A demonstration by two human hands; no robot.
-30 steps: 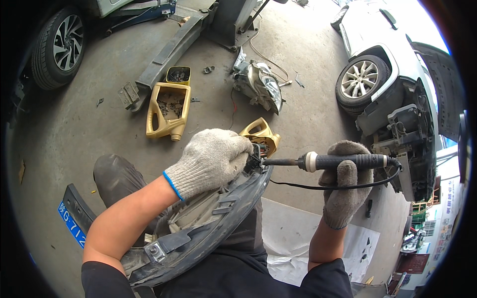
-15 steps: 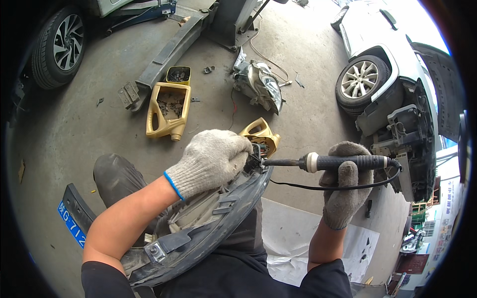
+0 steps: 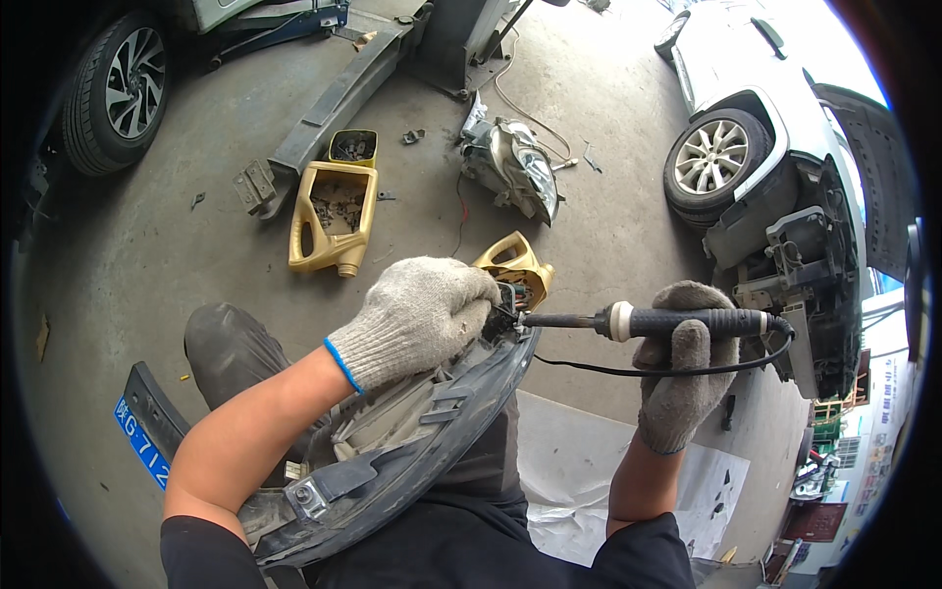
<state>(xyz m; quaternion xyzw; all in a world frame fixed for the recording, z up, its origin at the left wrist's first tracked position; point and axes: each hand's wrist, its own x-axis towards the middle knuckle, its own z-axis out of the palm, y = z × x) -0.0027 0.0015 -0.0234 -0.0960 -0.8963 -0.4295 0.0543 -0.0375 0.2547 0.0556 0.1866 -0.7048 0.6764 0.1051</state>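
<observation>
My left hand (image 3: 420, 316), in a grey knit glove with a blue cuff, presses down on the top end of a black car headlight housing (image 3: 412, 447) that rests across my lap. My right hand (image 3: 679, 378), also gloved, grips the black handle of a soldering iron (image 3: 655, 322). The iron lies level, and its metal tip meets the housing right beside my left fingers. Its black cord (image 3: 667, 370) loops under the handle.
On the concrete floor lie a cut-open yellow jug (image 3: 332, 214), a smaller yellow tray (image 3: 351, 147), another yellow jug piece (image 3: 520, 265) and a loose headlight (image 3: 512, 167). A white car (image 3: 775, 147) with its bumper off stands at right. A blue plate (image 3: 142, 444) lies by my left knee.
</observation>
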